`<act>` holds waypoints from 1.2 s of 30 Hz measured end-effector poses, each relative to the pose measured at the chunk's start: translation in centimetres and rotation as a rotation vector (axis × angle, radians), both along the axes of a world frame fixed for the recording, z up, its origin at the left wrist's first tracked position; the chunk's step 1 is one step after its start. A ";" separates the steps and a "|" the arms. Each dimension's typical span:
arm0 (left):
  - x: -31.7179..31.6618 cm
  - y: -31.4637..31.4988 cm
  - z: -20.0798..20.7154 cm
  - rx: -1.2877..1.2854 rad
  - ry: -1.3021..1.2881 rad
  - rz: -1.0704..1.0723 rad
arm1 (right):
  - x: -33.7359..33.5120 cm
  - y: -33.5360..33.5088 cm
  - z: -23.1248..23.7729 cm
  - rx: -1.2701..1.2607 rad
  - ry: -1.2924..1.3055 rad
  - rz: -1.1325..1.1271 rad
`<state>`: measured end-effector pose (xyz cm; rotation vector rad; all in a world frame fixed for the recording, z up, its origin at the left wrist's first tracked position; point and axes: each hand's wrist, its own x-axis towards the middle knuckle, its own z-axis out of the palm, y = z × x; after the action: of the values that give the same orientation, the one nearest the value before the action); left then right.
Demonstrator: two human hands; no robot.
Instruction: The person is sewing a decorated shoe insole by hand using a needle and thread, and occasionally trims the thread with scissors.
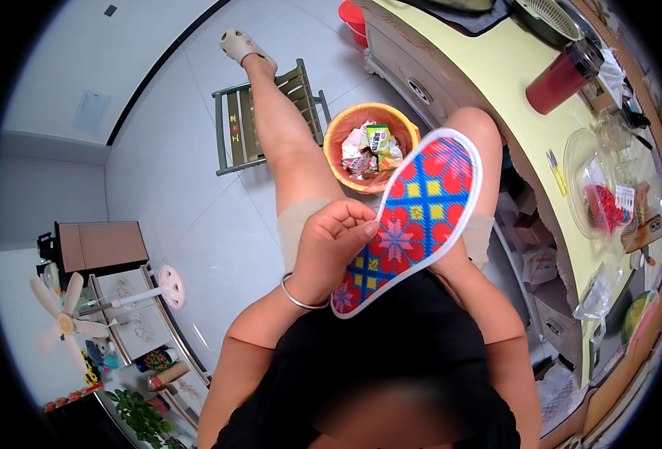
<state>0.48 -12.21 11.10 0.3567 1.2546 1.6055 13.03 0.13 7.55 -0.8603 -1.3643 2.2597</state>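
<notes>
A cross-stitched insole [413, 224] with red, blue, yellow and pink flower patterns and a white edge is held up over my lap, tilted with its wide end to the far right. My left hand [334, 236], a silver bangle on its wrist, is closed with thumb and fingers pinched at the insole's left edge. Whether a needle or thread is also in that pinch cannot be made out. My right hand [450, 258] supports the insole from behind; its fingers are hidden by it.
A yellow-rimmed waste bin [336, 168] with wrappers stands between my legs, beside a green folding stool [233, 131] under my foot. On the right, a yellow countertop [488, 63] bears a dark red flask [559, 82], red thread [606, 209] and a phone [645, 232]. A fan [65, 322] stands left.
</notes>
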 end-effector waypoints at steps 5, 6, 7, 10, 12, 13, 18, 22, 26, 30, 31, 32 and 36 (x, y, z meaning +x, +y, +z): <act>0.4 0.1 0.6 -0.039 0.105 -0.048 | 0.3 -0.6 -1.5 -0.305 0.104 -0.036; 0.4 0.0 0.5 -0.029 0.113 -0.051 | 0.4 -0.5 -2.0 -0.332 0.116 -0.033; 0.4 0.0 0.3 -0.021 0.121 -0.053 | 0.4 -0.6 -2.0 -0.361 0.127 -0.028; 0.4 -0.1 0.2 -0.019 0.137 -0.050 | 0.1 -0.7 -1.2 -0.324 0.128 -0.012; 0.3 -0.1 0.4 -0.017 0.135 -0.048 | 0.2 -0.9 -0.8 -0.290 0.052 0.006; 0.3 0.0 0.6 -0.011 0.127 -0.050 | 0.2 -1.0 -0.7 -0.272 0.014 0.012; 0.0 -0.3 0.2 0.004 0.154 -0.110 | 0.5 -1.0 -0.7 -0.338 0.029 0.025; -0.2 -0.4 0.1 -0.010 0.169 -0.112 | 0.8 -0.9 -0.7 -0.143 0.022 0.105; -0.4 -0.3 0.6 -0.063 0.140 -0.129 | 0.9 -1.0 -4.4 -0.094 0.211 0.123; -0.6 -0.5 0.3 -0.046 0.098 -0.132 | 0.9 -1.3 -4.8 -0.078 0.223 0.090; -0.6 -0.5 0.2 -0.037 0.088 -0.128 | 0.8 -1.3 -4.6 -0.055 0.210 0.088; -0.6 -0.5 0.2 -0.028 0.077 -0.125 | 0.7 -1.3 -4.4 -0.039 0.205 0.086; -0.6 -0.3 0.2 -0.036 0.050 -0.121 | 0.7 -1.0 -3.6 -0.143 0.189 0.092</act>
<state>-0.14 -12.53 11.26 0.4442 1.2744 1.4774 13.72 -0.87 3.93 -0.6192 -1.1929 2.4621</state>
